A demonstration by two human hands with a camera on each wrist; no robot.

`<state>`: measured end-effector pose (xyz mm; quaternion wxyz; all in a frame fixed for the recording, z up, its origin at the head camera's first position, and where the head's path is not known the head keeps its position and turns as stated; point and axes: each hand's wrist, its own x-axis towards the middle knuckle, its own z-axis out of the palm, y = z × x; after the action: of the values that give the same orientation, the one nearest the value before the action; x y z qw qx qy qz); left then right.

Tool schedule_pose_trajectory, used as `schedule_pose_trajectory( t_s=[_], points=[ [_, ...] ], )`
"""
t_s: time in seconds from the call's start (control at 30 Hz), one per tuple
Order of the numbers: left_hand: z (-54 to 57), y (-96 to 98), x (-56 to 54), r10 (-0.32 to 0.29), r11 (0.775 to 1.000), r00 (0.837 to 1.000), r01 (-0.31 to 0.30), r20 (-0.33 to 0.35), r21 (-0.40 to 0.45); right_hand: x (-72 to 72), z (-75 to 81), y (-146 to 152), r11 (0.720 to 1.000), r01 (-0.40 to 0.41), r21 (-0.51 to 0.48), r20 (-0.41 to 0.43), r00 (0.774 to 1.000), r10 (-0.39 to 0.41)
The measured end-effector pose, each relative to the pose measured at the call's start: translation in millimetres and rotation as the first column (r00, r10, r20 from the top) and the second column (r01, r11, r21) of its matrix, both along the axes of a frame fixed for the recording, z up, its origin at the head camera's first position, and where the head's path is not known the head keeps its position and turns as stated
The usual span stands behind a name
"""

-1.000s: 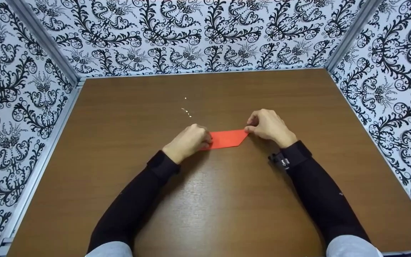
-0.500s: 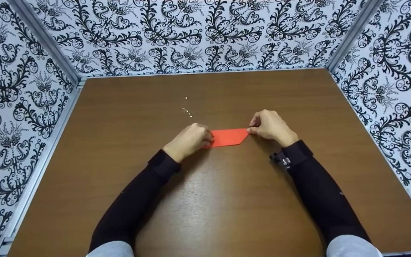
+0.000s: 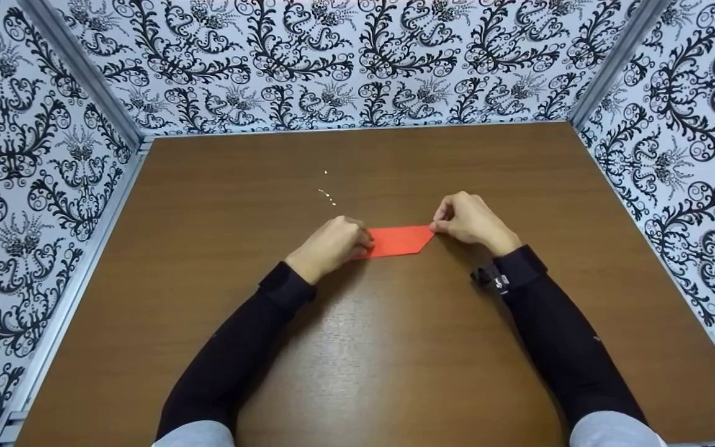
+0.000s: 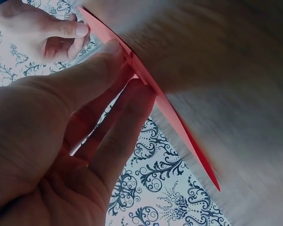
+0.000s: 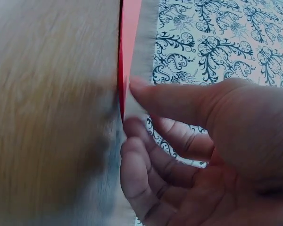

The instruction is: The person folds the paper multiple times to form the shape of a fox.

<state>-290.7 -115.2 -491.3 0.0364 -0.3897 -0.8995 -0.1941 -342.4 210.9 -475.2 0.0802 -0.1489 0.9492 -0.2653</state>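
A folded strip of red paper (image 3: pixel 402 241) lies flat near the middle of the wooden table, its right end cut off at a slant. On its left end is my left hand (image 3: pixel 329 245), which covers that part in the head view. The left wrist view shows the thumb and fingertips pinching at the near face of the paper (image 4: pixel 177 122). My right hand (image 3: pixel 472 218) holds the pointed right corner between thumb and forefinger. In the right wrist view the thumb lies against the paper's (image 5: pixel 130 33) tip, and the other fingers curl loosely below.
Several tiny white specks (image 3: pixel 328 197) show on the brown table (image 3: pixel 239 180) beyond the left hand. Patterned black-and-white walls (image 3: pixel 357 62) with grey metal corner posts (image 3: pixel 612 62) enclose the table at the back and both sides.
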Motion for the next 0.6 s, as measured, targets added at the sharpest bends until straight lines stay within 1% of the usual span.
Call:
schedule_pose_trajectory(
  t_s=[0.07,0.17,0.43,0.6],
  points=[
    [-0.6,0.3,0.6,-0.003,1.0,1.0,0.003,0.004,0.006,1.1,0.1,0.5,1.0,-0.011,-0.022,0.004,1.0,0.011],
    [-0.8,0.2,0.9,-0.006,1.0,1.0,0.006,0.009,0.01,2.4,-0.4,0.9,0.999,-0.015,-0.029,-0.002,1.0,0.015],
    [0.1,-1.0,0.5,-0.006,1.0,1.0,0.006,-0.003,0.015,3.5,-1.4,0.3,0.999,-0.028,0.04,0.011,1.0,0.028],
    [2.2,-0.8,3.6,0.011,1.0,1.0,-0.011,0.014,0.001,4.4,-1.5,-0.3,0.998,-0.038,0.048,-0.003,0.999,0.038]
  ],
)
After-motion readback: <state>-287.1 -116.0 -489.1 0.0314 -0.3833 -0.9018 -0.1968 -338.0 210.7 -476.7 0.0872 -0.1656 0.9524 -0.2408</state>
